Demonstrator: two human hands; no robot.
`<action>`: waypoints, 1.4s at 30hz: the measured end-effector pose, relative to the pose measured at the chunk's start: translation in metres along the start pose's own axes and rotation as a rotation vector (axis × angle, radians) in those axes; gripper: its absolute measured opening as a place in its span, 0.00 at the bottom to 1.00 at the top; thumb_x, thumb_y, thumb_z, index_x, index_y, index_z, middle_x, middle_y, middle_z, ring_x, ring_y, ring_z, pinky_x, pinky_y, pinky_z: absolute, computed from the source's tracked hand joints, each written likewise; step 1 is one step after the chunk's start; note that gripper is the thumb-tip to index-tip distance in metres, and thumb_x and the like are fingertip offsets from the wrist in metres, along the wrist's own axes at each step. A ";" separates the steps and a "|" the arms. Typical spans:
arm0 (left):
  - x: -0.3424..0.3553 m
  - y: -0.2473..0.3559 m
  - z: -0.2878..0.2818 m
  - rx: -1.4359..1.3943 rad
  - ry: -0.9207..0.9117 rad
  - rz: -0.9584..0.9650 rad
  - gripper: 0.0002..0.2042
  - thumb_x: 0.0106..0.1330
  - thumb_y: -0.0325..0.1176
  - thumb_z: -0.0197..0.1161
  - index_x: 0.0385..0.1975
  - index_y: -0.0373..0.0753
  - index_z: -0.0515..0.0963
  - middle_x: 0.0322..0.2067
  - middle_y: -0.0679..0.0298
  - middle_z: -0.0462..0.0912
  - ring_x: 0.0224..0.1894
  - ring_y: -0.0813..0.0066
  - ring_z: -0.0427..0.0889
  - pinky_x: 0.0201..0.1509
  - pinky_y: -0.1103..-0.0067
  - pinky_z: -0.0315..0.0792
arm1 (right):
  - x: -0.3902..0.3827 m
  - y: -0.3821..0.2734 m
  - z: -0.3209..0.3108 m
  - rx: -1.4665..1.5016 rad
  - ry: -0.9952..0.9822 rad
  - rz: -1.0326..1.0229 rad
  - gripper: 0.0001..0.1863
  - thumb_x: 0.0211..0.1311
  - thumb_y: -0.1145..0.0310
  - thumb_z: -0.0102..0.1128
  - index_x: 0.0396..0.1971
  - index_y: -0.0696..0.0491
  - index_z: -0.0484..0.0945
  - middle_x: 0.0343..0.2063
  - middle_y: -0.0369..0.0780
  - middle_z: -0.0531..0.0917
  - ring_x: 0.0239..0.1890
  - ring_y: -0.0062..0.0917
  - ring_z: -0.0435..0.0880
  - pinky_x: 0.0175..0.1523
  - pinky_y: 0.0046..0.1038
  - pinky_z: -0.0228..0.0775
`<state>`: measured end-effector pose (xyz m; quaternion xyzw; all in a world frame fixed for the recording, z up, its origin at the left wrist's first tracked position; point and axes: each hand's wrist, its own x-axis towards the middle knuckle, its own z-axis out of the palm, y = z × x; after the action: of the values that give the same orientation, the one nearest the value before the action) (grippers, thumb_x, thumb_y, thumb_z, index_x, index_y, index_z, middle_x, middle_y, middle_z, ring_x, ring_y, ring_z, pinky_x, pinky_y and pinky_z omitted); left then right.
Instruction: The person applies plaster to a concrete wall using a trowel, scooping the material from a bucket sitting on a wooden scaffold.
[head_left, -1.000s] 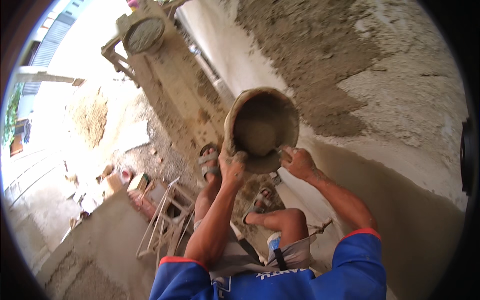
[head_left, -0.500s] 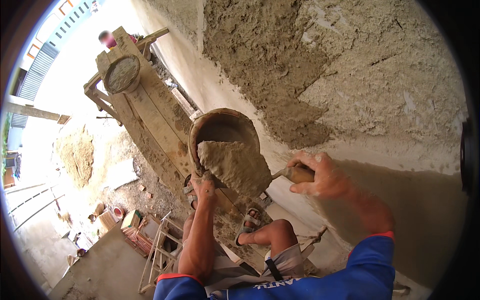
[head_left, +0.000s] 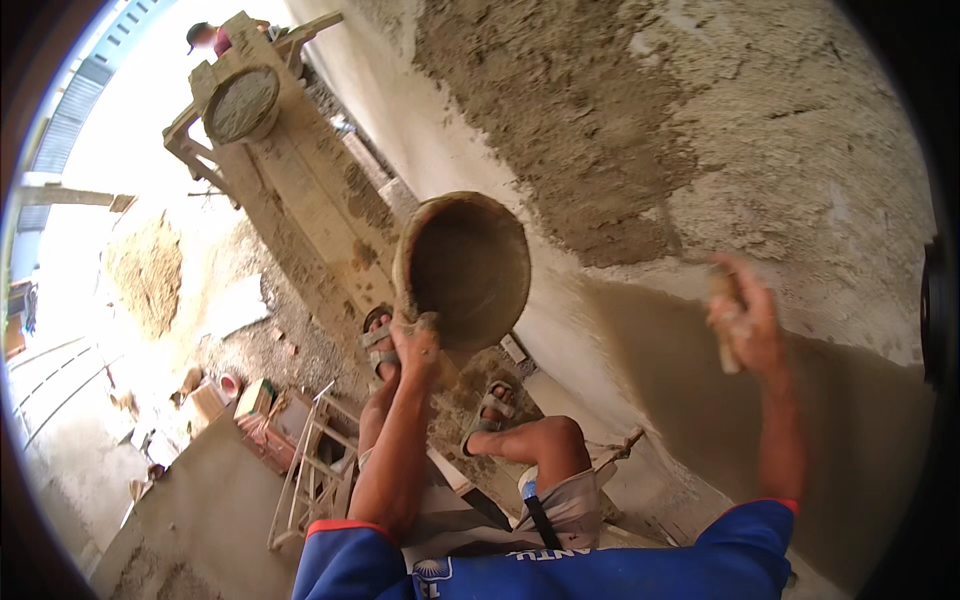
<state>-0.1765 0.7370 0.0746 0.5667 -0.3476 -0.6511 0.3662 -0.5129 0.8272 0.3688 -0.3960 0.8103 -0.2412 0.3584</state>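
My left hand (head_left: 415,345) is closed on the near rim of a round mortar bucket (head_left: 470,265), which is tilted so that its dark inside shows; wet mortar coats it. Off to the right, before the wall, my right hand (head_left: 758,325) is wrapped round the handle of a trowel (head_left: 729,335). Motion blurs that hand, and I cannot make out the trowel's blade. Rough, wet mortar (head_left: 590,140) covers the upper part of the wall beside me, with a smoother, darker grey band (head_left: 760,430) below it.
I stand on a plank scaffold (head_left: 300,190) running to the far left. A second mortar bucket (head_left: 242,106) sits at its far end, near another person (head_left: 215,38). Below lie a sand heap (head_left: 150,275), a wooden ladder-like frame (head_left: 305,465) and stacked tiles or bricks (head_left: 270,430).
My right hand has swung right and up, away from the bucket, with the trowel. The mortar load seen on its blade is out of sight. The bucket has shifted slightly up and right.
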 end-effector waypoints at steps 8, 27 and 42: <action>-0.023 0.007 0.022 0.242 0.044 -0.017 0.25 0.53 0.20 0.55 0.56 0.33 0.71 0.43 0.60 0.80 0.43 0.73 0.77 0.49 0.80 0.69 | 0.076 0.068 0.188 -0.912 -0.284 -0.255 0.18 0.65 0.61 0.52 0.49 0.57 0.74 0.44 0.51 0.77 0.45 0.43 0.79 0.47 0.42 0.72; -0.010 0.003 0.031 0.366 -0.106 0.101 0.35 0.52 0.21 0.53 0.65 0.44 0.64 0.46 0.52 0.82 0.47 0.67 0.81 0.52 0.76 0.71 | 0.080 0.105 0.179 -1.215 -0.109 -0.486 0.19 0.56 0.73 0.52 0.49 0.52 0.76 0.34 0.45 0.79 0.39 0.34 0.77 0.40 0.32 0.74; -0.014 0.031 0.042 0.272 -0.136 0.070 0.27 0.54 0.22 0.55 0.59 0.31 0.67 0.47 0.60 0.78 0.47 0.73 0.75 0.51 0.79 0.69 | 0.068 0.144 0.246 -0.427 -0.345 -0.137 0.21 0.53 0.64 0.61 0.49 0.49 0.76 0.29 0.50 0.83 0.35 0.46 0.82 0.41 0.43 0.74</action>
<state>-0.2140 0.7354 0.1126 0.5533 -0.4763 -0.6214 0.2843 -0.4200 0.8275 0.0914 -0.5515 0.7411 -0.0176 0.3825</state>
